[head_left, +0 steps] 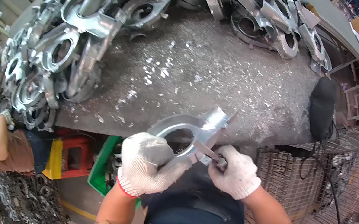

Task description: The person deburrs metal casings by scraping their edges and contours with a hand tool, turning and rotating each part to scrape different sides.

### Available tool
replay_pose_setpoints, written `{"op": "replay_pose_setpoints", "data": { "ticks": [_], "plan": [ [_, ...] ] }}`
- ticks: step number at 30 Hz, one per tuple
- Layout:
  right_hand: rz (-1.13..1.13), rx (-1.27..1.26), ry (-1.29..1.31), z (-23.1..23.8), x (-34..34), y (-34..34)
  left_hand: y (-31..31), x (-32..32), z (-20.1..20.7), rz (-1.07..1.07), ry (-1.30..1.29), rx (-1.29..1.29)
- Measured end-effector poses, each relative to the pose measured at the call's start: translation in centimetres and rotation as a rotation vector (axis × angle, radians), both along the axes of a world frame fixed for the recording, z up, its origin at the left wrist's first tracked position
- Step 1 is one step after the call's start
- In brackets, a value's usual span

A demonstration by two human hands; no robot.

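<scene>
My left hand (pixel 148 164), in a white knit glove, is closed on the left side of a silver metal casting (pixel 214 120). The casting has a large ring and a short spout-like end pointing right. It is held up at the table's near edge, in front of my dark blue apron. My right hand (pixel 233 172), gloved too, is wrapped round the handle of a flat-bladed hand tool (pixel 205 149). The blade points up and left, against or very near the casting's lower edge. Whether it is a file or a scraper I cannot tell.
Piled castings (pixel 62 51) line the table's far left, with more castings (pixel 266 9) at the far right. Metal chips litter the grey tabletop (pixel 209 60). A green crate (pixel 103 166) and red stool (pixel 75 152) stand left, near another person (pixel 4 144). Wire cages (pixel 293 178) stand right.
</scene>
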State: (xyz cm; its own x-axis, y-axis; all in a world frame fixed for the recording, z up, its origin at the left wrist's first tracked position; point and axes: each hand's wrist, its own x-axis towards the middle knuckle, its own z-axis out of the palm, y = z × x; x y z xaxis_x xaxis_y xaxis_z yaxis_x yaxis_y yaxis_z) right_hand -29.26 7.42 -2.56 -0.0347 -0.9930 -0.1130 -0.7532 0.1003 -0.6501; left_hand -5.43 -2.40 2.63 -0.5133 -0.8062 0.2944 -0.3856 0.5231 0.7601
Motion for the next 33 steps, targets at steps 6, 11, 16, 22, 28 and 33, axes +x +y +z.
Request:
{"op": "replay_pose_setpoints", "data": {
  "ticks": [6,11,16,22,28,33],
  "plan": [
    [0.011,-0.194,0.015,-0.1,-0.7,-1.5,-0.1,1.0,-1.4,-0.005,0.040,-0.100],
    [0.363,0.345,-0.329,-0.1,-2.4,-2.6,-0.5,1.7,-1.9,-0.022,0.006,-0.129],
    [0.862,0.778,-0.389,-1.0,-4.0,-3.2,-0.8,1.2,-0.1,-0.166,-0.176,-0.229],
    [0.871,0.757,-0.014,-0.3,-4.3,-0.6,-1.3,1.5,-1.6,-0.097,-0.073,-0.206],
    [0.419,0.319,-0.149,0.8,-5.1,1.6,-0.2,0.7,-1.1,-0.095,-0.123,-0.177],
    [0.367,0.284,-0.074,0.8,-4.1,2.5,-0.1,0.4,-0.9,-0.088,-0.153,-0.207]
  ]
}}
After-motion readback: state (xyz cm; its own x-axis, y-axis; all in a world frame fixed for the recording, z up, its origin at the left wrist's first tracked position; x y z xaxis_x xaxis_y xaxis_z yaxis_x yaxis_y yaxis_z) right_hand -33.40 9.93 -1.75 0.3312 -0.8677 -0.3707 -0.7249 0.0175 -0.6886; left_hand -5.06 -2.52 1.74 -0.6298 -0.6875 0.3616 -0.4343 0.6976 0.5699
